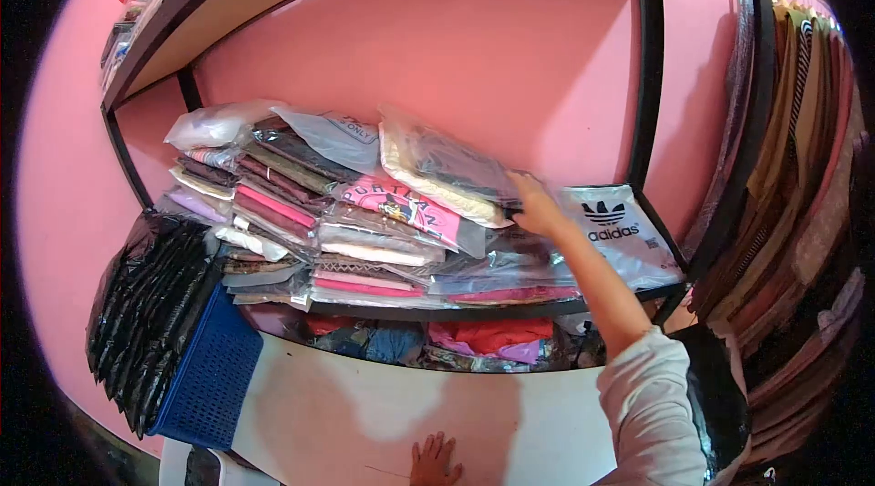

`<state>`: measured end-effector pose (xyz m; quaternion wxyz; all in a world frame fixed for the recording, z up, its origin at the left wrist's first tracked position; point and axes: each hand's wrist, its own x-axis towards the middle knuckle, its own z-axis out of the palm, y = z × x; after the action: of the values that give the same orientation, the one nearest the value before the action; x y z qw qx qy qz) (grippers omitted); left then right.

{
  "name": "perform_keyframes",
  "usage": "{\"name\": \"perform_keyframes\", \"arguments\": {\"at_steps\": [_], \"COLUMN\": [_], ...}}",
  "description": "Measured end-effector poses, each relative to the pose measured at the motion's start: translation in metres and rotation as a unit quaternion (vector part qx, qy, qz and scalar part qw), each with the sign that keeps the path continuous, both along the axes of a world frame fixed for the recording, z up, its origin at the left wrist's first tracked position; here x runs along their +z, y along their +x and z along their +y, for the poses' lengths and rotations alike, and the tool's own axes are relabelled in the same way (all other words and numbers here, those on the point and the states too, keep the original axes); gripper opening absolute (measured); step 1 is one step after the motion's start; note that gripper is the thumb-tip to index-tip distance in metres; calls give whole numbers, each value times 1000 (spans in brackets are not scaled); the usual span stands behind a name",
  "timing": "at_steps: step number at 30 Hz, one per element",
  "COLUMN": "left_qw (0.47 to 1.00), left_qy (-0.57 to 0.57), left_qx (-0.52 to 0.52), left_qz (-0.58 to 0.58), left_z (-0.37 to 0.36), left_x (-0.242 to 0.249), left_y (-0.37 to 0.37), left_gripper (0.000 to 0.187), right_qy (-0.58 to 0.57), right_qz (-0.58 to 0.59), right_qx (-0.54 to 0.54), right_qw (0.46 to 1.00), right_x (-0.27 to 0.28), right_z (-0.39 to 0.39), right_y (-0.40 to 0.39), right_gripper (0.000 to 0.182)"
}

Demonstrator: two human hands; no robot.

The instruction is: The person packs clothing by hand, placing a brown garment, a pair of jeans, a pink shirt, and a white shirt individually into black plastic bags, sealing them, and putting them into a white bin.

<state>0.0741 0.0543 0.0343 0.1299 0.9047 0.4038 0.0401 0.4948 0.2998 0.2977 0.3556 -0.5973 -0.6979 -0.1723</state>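
My right hand (536, 205) reaches onto the shelf and grips the right end of a clear plastic-wrapped garment (447, 163), with cream and dark cloth showing inside. The garment lies slanted on top of the stack, its left end raised toward the wall. Just below it is a pink printed garment (401, 208) in plastic. A white adidas bag (606, 226) lies to the right of the hand. My left hand (435, 460) rests flat on the white tabletop (365, 404), fingers spread, holding nothing.
Several bagged garments (273, 204) are piled along the black-framed shelf (647, 76). A blue basket (205, 377) with black plastic packets (150, 313) stands at left. Clothes hang on a rack (793, 167) at right. More folded clothes (492, 340) sit under the shelf.
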Motion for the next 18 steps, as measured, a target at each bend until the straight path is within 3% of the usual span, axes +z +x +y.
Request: {"name": "perform_keyframes", "arguments": {"at_steps": [4,6,7,9,11,13,18], "left_qw": [1000,1000,1000,1000,1000,999,1000], "left_qy": [-12,-16,-25,-22,-23,-21,13], "left_qx": [-2,3,3,5,1,2,13], "left_qz": [0,8,14,10,5,33,-16], "left_z": [0,2,2,1,0,2,9], "left_x": [5,8,9,11,13,11,-26], "left_y": [1,3,3,3,2,3,-6], "left_gripper": [65,65,65,64,64,66,67], "right_qy": [24,-103,-63,-31,-2,169,135], "right_qz": [-59,0,-32,-47,-64,-190,-228], "right_qx": [-76,-101,-113,-116,-125,-79,-82], "right_qw": [995,990,991,992,990,964,961], "right_x": [-9,-7,-10,-12,-12,-11,-61], "right_z": [53,61,60,54,30,-14,-146], "right_y": [-30,-28,-25,-18,-7,6,21], "right_gripper": [61,58,44,38,33,30,34]}}
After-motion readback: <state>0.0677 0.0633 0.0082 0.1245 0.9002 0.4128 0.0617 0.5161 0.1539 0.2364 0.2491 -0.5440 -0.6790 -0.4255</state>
